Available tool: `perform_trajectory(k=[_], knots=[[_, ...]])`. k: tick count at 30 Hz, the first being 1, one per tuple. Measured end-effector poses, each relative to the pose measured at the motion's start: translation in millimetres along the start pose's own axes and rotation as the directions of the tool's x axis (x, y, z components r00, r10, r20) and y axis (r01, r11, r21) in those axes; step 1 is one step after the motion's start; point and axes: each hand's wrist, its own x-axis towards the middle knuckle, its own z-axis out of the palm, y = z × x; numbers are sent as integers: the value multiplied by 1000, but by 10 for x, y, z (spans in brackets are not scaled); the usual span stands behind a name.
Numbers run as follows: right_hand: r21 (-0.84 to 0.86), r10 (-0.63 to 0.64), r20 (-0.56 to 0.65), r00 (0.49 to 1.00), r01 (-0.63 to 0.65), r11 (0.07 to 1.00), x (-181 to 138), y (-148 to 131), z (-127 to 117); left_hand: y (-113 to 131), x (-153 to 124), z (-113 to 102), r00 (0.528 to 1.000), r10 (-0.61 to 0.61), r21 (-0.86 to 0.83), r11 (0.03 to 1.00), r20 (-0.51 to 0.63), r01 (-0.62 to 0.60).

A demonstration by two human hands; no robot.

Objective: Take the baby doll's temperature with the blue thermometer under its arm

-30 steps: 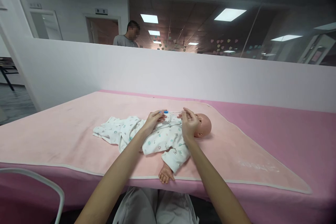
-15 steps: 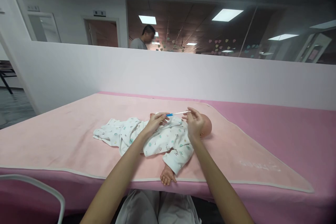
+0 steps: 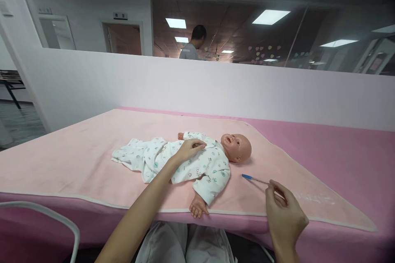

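A baby doll (image 3: pixel 236 148) lies on its back with its head to the right, dressed in a white printed outfit (image 3: pixel 212 164). My left hand (image 3: pixel 189 149) rests on the doll's chest, fingers loosely bent and seemingly holding nothing. Off to the right of the doll's body, my right hand (image 3: pixel 284 209) pinches one end of a thin stick with a blue end (image 3: pixel 247 176), perhaps a glass thermometer. Its blue end points left, towards the doll, above the mat. The pinched end is hidden by my fingers.
A peach mat (image 3: pixel 83 144) with a pale edge covers much of the pink table (image 3: pixel 348 160). Beyond it stands a low white partition (image 3: pixel 216 86), with a person (image 3: pixel 191 47) behind glass. A white curved tube (image 3: pixel 46 210) crosses the lower left.
My right hand has moved from beside the doll's head towards me and right, taking the stick along. My left hand has left the stick's blue end and lies on the doll's chest.
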Motion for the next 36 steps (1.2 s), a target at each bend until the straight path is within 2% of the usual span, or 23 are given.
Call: perform_trajectory(k=[2, 5, 8, 12, 15, 18, 19, 20, 22, 23, 25, 28, 31, 34, 36], knots=[[-147, -75, 69, 995, 84, 986, -34, 93, -11, -4, 5, 1, 1000, -4, 7, 1000, -5, 5], [-274, -129, 274, 953, 206, 939, -24, 229, 36, -11, 8, 9, 1000, -5, 13, 1000, -13, 5], [-323, -183, 437, 881, 343, 882, 1, 379, 113, -32, 6, 11, 1000, 4, 19, 1000, -11, -4], [-323, -247, 522, 816, 458, 828, 29, 416, 160, -30, 32, -5, 999, 7, 84, 996, 34, -10], [-277, -320, 530, 785, 517, 810, 72, 170, 197, 59, 132, 34, 998, -35, 217, 976, 47, 24], [-154, -395, 483, 782, 520, 840, 125, -276, 365, 182, 300, 173, 996, -93, 462, 882, -17, 90], [-109, -396, 509, 764, 514, 851, 141, -437, 460, 207, 357, 234, 996, -85, 533, 842, -18, 81], [-77, -402, 560, 725, 528, 845, 154, -590, 570, 215, 409, 293, 998, -61, 583, 811, 6, 46], [-88, -407, 639, 653, 587, 805, 168, -838, 813, 176, 480, 387, 997, -6, 620, 784, 80, -45], [-90, -408, 654, 637, 601, 794, 170, -924, 932, 133, 497, 413, 995, 11, 618, 783, 102, -72], [-90, -410, 674, 614, 620, 780, 163, -1014, 1141, 16, 499, 417, 994, 16, 602, 795, 105, -77], [-84, -418, 681, 601, 632, 770, 141, -999, 1344, -153, 462, 351, 999, 2, 450, 893, 38, -19], [-84, -438, 644, 627, 627, 774, 116, -921, 1429, -245, 445, 296, 999, -24, 173, 985, -28, 29], [-87, -459, 588, 666, 616, 783, 99, -865, 1444, -262, 447, 290, 996, -66, -15, 998, -66, 65], [-93, -467, 571, 675, 618, 781, 96, -846, 1433, -246, 437, 295, 993, -80, -69, 995, -90, 74]])
